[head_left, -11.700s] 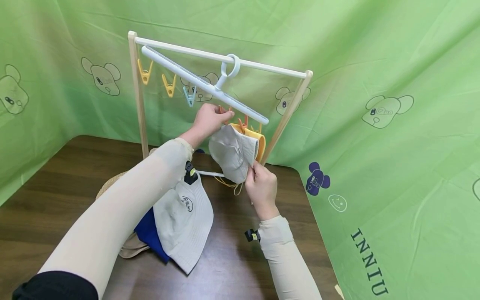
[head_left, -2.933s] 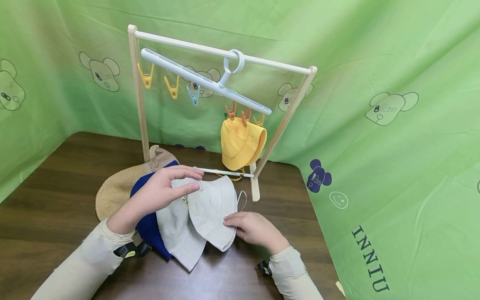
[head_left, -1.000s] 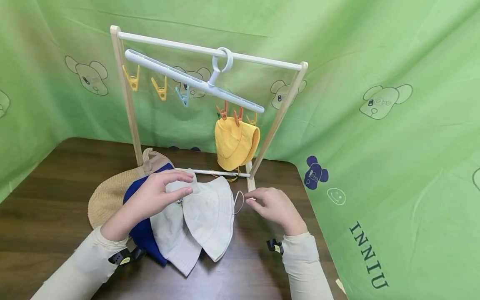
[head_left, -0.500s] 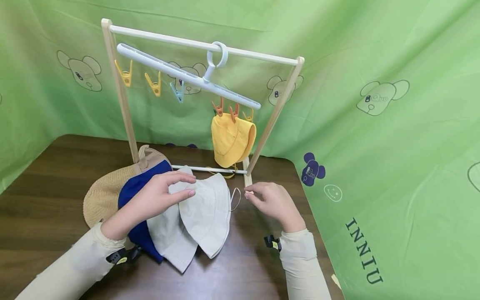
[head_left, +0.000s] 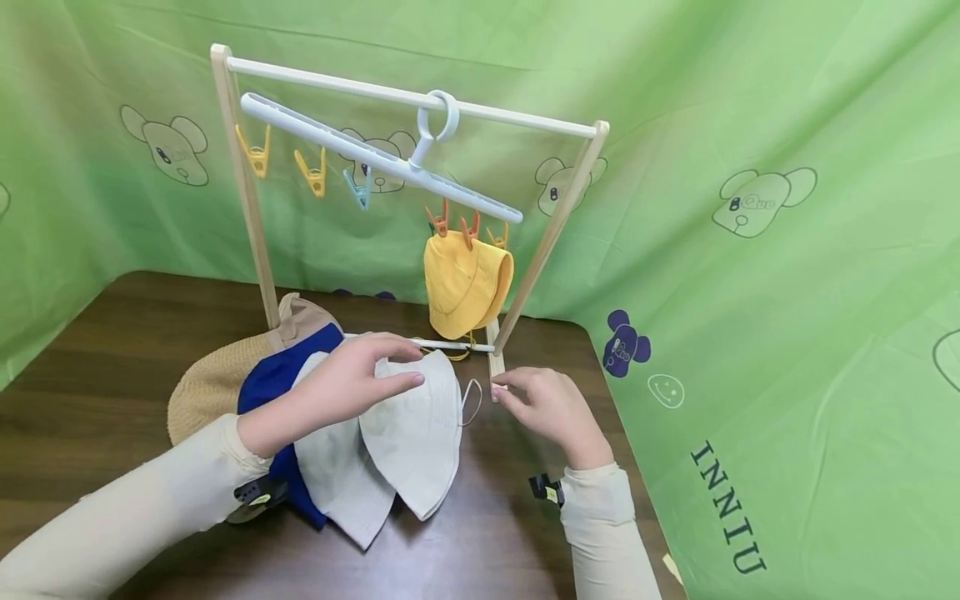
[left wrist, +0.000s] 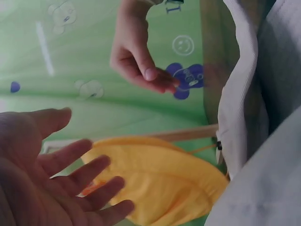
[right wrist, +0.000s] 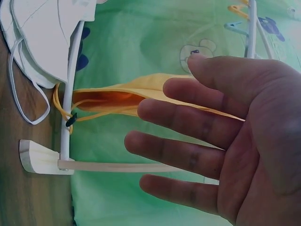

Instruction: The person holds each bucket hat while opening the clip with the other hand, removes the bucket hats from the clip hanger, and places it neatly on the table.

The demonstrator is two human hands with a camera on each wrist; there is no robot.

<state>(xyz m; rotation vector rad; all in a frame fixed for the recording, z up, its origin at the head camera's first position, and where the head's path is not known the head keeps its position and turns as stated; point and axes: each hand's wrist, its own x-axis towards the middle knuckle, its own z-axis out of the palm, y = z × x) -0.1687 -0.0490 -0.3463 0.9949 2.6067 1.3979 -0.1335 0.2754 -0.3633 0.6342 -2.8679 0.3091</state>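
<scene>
My left hand hovers over a pile of hats, fingers extended and spread, as the left wrist view also shows. Under its fingertips lies a white bucket hat with a thin cord loop, overlapping another white hat. To the right of the cord, my right hand is held in the air, holding nothing; the right wrist view shows its fingers spread. A yellow hat hangs from orange clothespins on a pale blue hanger.
The hanger hooks on a wooden rack's white bar. Yellow clothespins and a blue clothespin dangle on its left. A blue hat and a woven straw hat lie at the pile's left. Green curtain surrounds the table.
A white hat held up by the yellow hat was laid on the pile. The right hand then let go and drew away right; the left hand has just shifted right above the white hats.
</scene>
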